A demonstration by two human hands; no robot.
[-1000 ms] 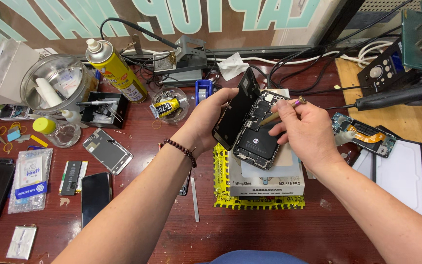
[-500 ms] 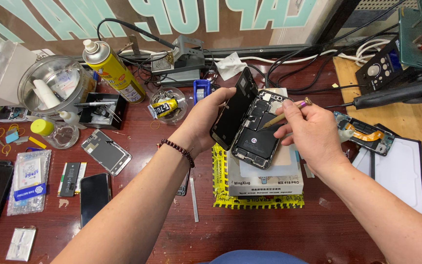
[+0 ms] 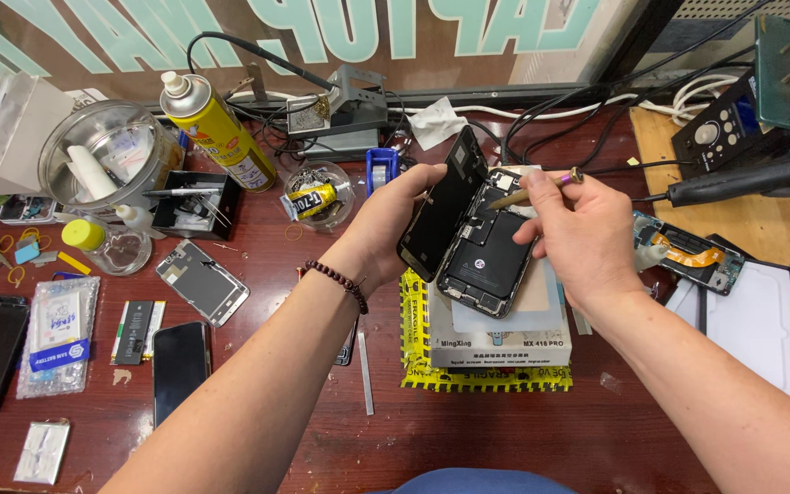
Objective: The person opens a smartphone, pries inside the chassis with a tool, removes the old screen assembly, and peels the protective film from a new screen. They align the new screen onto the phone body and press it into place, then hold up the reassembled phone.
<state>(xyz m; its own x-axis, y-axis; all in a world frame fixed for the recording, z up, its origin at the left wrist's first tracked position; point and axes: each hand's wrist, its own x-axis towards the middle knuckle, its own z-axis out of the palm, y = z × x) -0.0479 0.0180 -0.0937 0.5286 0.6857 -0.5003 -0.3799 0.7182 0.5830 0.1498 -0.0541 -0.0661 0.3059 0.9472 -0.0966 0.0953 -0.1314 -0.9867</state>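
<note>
I wore the only camera on my head, and it looked steeply down and forward over my workbench [image 3: 322,430] — close enough that both my forearms ran in from the bottom edge and filled the lower half of the frame. My left hand [image 3: 386,224] and right hand [image 3: 587,233] sat just above the middle, so the view was centred on them. It faced the back of the bench, where the lettered board [image 3: 395,27] closed off the top edge. To the left it reached the clear plastic box [image 3: 2,128]; to the right, the wooden board [image 3: 752,220]. With one view alone, nothing overlapped another — no second angle existed.
</note>
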